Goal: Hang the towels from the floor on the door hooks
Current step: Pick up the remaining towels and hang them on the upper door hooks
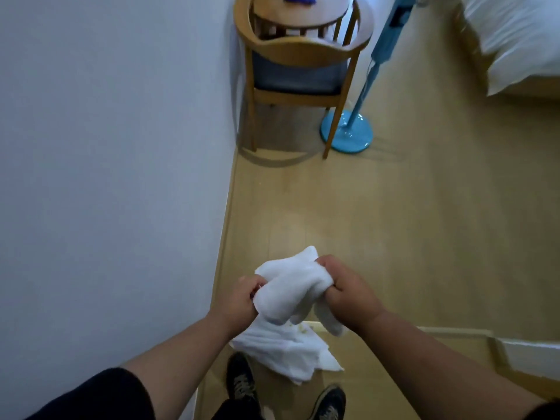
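Both hands' fingers [257, 283] curled, seemingly gripping.

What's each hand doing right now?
Left hand: closed, gripping the white towel.
Right hand: closed, gripping the same towel.

Dim, soft light; slight blur, wide-angle bending at edges.

Bedroom: bed [515, 40], wooden chair [298, 56].
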